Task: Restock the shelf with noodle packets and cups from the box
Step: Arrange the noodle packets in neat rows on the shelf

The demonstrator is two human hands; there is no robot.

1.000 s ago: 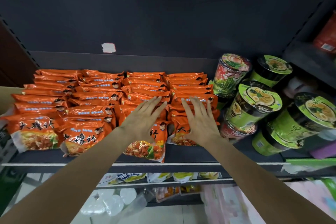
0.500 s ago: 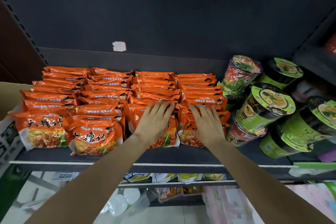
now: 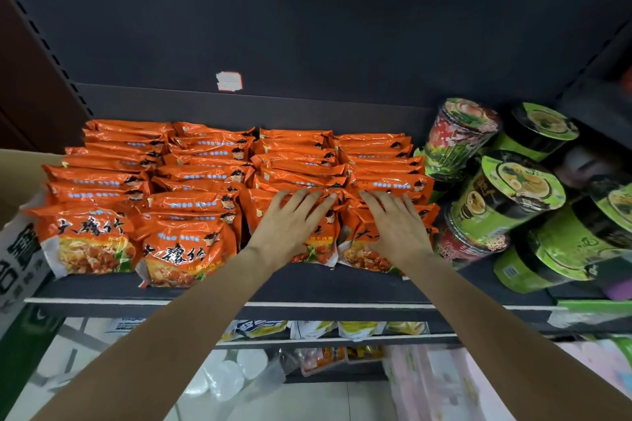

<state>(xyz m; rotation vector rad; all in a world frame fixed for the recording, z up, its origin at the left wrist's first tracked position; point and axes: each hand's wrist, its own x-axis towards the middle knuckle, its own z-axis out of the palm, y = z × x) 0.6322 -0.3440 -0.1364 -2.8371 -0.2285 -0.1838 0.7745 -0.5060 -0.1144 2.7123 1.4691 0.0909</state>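
Orange crinkly plastic noodle packets [image 3: 212,188] fill the dark shelf [image 3: 307,287]. I have my left hand [image 3: 290,229] and right hand [image 3: 398,227] spread flat, pressing the front packets under the palms. Risk: slick film slides; pushing harder could shove rows sideways into the tilted green-lidded noodle cups [image 3: 506,195] just right of my right hand and topple them.

Head view, close above shelf [image 3: 307,287] (downward)
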